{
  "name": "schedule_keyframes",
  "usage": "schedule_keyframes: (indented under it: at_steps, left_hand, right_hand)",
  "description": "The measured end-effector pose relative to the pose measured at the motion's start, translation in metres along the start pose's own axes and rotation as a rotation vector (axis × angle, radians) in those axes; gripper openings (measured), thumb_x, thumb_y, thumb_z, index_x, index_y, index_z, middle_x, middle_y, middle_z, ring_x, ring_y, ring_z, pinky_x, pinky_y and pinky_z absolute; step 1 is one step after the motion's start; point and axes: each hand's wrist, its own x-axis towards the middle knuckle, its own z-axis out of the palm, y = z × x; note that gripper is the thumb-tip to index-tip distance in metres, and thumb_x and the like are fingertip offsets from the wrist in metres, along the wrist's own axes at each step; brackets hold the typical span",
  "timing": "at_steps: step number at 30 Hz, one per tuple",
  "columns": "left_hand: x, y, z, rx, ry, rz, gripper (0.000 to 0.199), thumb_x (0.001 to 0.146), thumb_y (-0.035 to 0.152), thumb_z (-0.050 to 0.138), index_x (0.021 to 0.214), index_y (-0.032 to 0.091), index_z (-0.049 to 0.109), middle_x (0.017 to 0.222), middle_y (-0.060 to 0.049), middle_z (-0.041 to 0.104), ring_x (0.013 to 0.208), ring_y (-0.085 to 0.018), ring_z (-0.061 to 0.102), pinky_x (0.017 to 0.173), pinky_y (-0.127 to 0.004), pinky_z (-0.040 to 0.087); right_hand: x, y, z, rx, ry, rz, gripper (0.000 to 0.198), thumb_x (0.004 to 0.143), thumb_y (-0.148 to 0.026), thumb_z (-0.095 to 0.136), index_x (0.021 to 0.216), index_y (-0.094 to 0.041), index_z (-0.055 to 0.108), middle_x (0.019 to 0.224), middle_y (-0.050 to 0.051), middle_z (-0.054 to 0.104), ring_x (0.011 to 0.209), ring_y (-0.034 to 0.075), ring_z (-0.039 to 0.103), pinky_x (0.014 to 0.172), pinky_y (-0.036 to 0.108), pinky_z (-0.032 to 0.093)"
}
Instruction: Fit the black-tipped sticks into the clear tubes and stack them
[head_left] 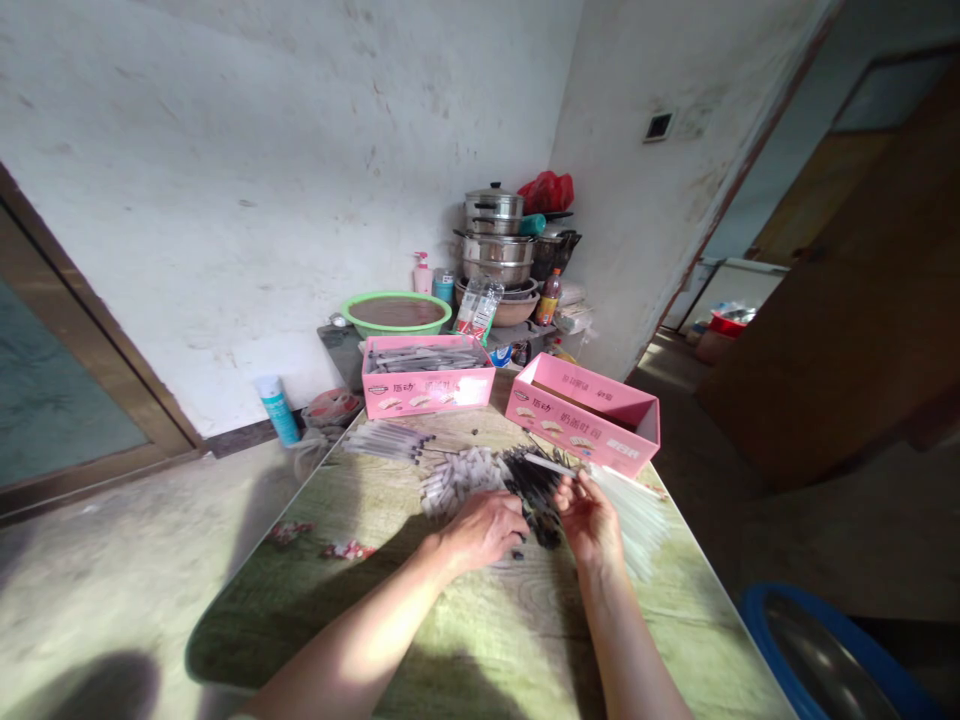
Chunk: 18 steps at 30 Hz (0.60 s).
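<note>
My left hand (486,527) rests knuckles-up on the table, fingers curled into a heap of small black pen parts (534,480). My right hand (590,517) holds a thin clear tube (555,466) pinched between its fingers, pointing left over the black heap. A fan of clear tubes (637,510) lies just right of that hand. A pile of clear caps (457,478) sits left of the black parts. A bundle of assembled pens (386,440) lies further left.
Two pink cardboard boxes stand at the table's far end: the left box (427,385) holds pens, the right box (581,412) looks empty. Behind are a green basin (395,313), stacked steel pots (495,245) and bottles. A blue tub (832,650) is at lower right.
</note>
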Motion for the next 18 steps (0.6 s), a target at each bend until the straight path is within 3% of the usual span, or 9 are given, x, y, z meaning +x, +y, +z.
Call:
schedule_keyframes:
  at_steps: [6,11,14,18]
  left_hand:
    - [0.002,0.000,0.003,0.115,-0.036,0.060,0.020,0.095,0.020,0.063,0.080,0.019,0.076,0.083,-0.003,0.067,0.084,-0.019,0.059,0.079,-0.029,0.045]
    - [0.003,0.005,0.005,0.068,-0.037,0.046,0.021,0.094,0.015,0.063,0.077,0.018,0.074,0.083,-0.004,0.068,0.084,-0.019,0.061,0.082,-0.029,0.046]
    - [0.002,0.002,0.001,-0.164,0.112,-0.077,0.016,0.092,0.013,0.063,0.085,0.019,0.076,0.088,-0.003,0.073,0.086,-0.018,0.066,0.083,-0.029,0.050]
    - [0.000,-0.014,-0.011,-0.661,0.455,-0.384,0.009,0.085,0.024,0.071,0.089,0.018,0.077,0.081,-0.004,0.076,0.074,-0.017,0.070,0.070,-0.027,0.054]
  right_hand:
    - [-0.001,-0.001,0.001,-0.016,-0.007,0.005,0.012,0.075,-0.008,0.077,0.069,-0.017,0.072,0.062,0.003,0.075,0.048,0.013,0.069,0.047,0.020,0.061]
    - [0.000,-0.001,0.001,-0.026,-0.010,0.000,0.011,0.073,-0.009,0.078,0.070,-0.017,0.071,0.063,0.003,0.076,0.049,0.014,0.070,0.048,0.020,0.061]
    - [0.000,0.000,0.000,-0.053,-0.018,-0.013,0.011,0.072,-0.012,0.080,0.069,-0.017,0.071,0.063,0.003,0.076,0.050,0.014,0.070,0.048,0.021,0.061]
    - [-0.002,0.002,0.001,-0.110,-0.049,-0.065,0.018,0.064,-0.018,0.088,0.069,-0.017,0.070,0.062,0.003,0.075,0.049,0.014,0.069,0.047,0.022,0.061]
